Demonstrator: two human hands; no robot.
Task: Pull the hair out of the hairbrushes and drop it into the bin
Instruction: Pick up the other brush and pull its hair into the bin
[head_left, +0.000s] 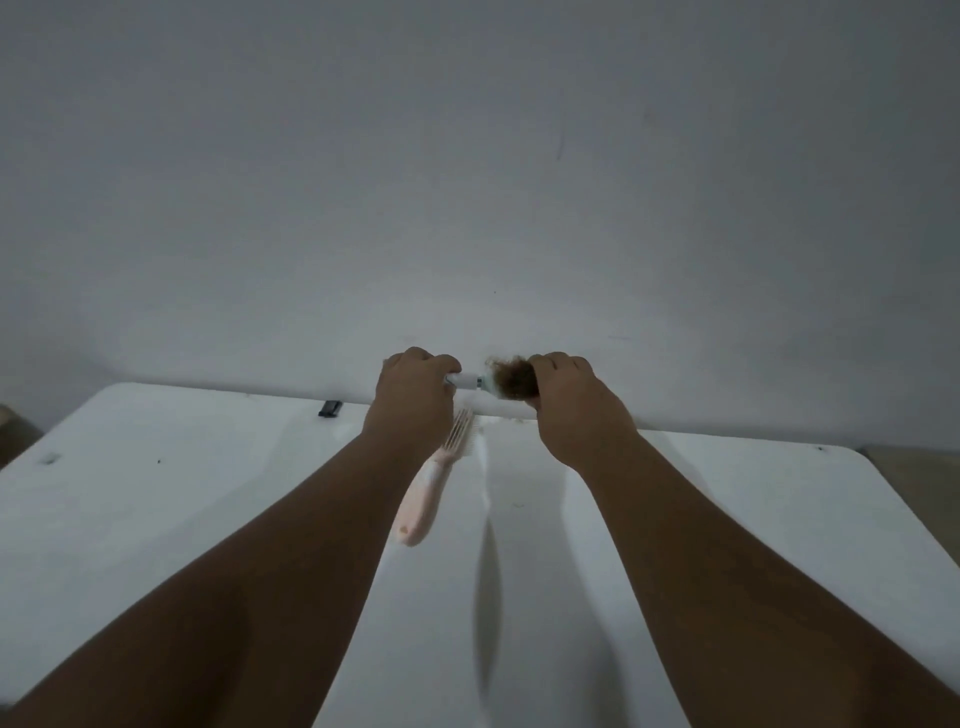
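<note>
Both hands are held out over the far edge of the white table (182, 493), with a hairbrush (467, 381) slung between them. Its long axis runs left to right. The left hand (415, 387) is curled round the white handle, and the right hand (569, 395) is closed on the clump of brown hair (511, 378) that wraps the brush head. The head itself is hidden inside the clump. The hair lies at the right end of that axis, so it would probably come free by drawing the right hand rightward, off the tip, while the left hand holds firm. A pink comb-like brush (431, 483) lies on the table between the forearms, tines far and handle near, closer to the left arm. No bin is in view.
</note>
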